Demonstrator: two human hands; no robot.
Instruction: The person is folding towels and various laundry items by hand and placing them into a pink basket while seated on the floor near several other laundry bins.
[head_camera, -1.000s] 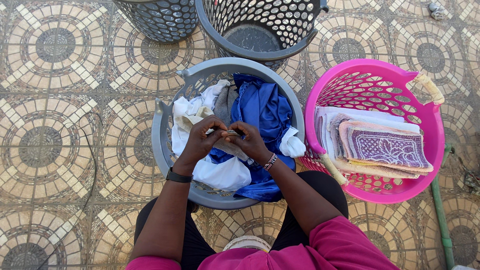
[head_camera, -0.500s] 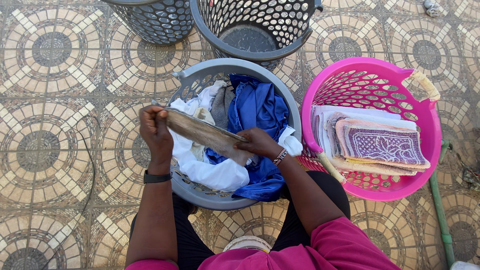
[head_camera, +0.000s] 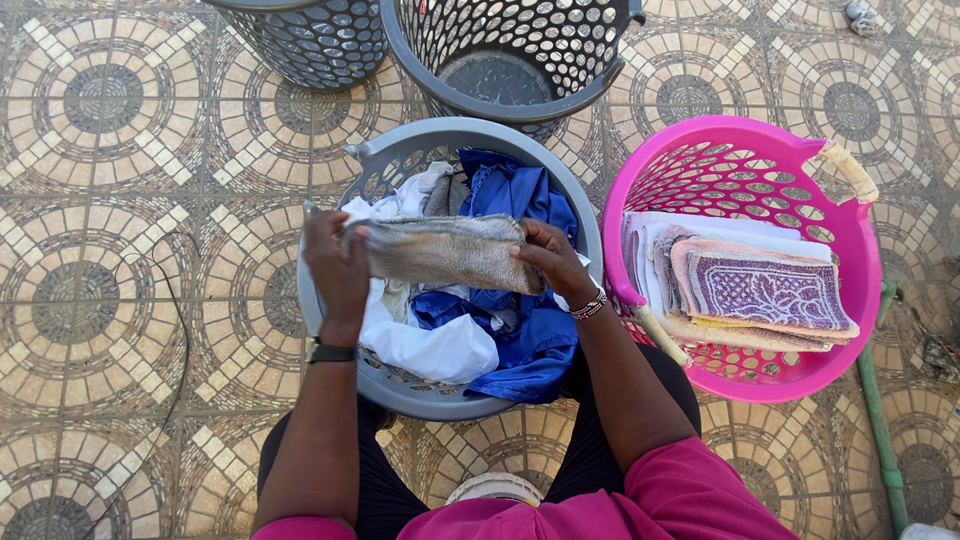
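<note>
Floor (head_camera: 120, 330) left of grey basket (head_camera: 400, 160) open; pink basket (head_camera: 640, 190) blocks right, dark bins (head_camera: 520, 100) block the far side.

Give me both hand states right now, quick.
Left hand: closed, gripping the left end of the grey-brown cloth.
Right hand: closed, gripping the right end of that cloth, above the grey basket.

Bright, even daylight fills the scene; shadows under the baskets are soft and faint; no glare shows; focus is sharp throughout; the tiled floor (head_camera: 120, 330) bows slightly toward the edges.
</note>
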